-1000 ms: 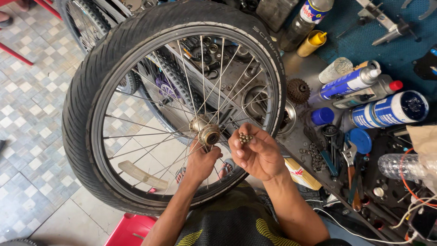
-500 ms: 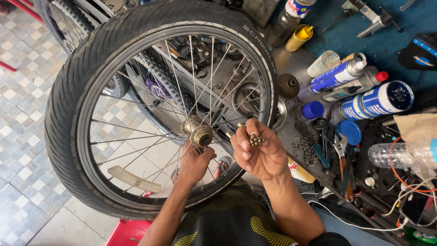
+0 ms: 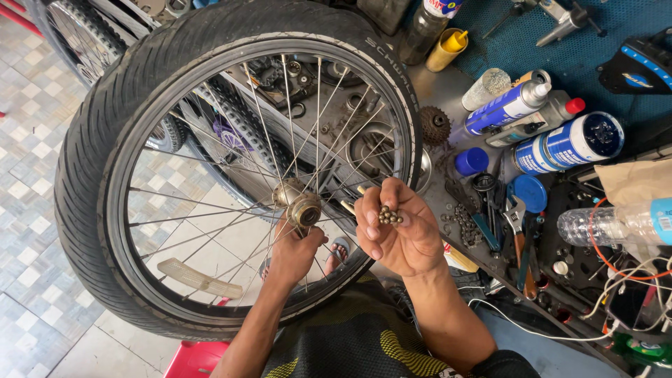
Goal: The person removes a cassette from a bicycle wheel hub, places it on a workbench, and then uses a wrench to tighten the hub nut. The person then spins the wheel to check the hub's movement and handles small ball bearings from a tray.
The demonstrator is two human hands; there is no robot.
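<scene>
A spoked bicycle wheel (image 3: 91,161) with a black tyre lies across my lap. My left hand (image 3: 294,255) reaches under the spokes and grips the metal hub (image 3: 297,203) at the wheel's centre. My right hand (image 3: 395,231) is raised just right of the hub, palm up and fingers curled, with a small cluster of steel bearing balls (image 3: 389,216) resting on its fingers. A thin metal tool tip (image 3: 348,207) pokes out beside my right thumb.
A cluttered workbench (image 3: 448,91) runs along the right with spray cans (image 3: 514,108), a blue tub (image 3: 577,143), a yellow-capped bottle (image 3: 448,49), a cassette cog (image 3: 435,126), wrenches (image 3: 518,231), a clear plastic bottle (image 3: 616,224) and cables. Another wheel (image 3: 231,126) lies beneath. Tiled floor is at the left; a red stool (image 3: 192,358) stands below.
The view has shifted slightly, so the wheel sits further left in frame. Both hands hold about the same pose, the right one still cupping the bearing balls.
</scene>
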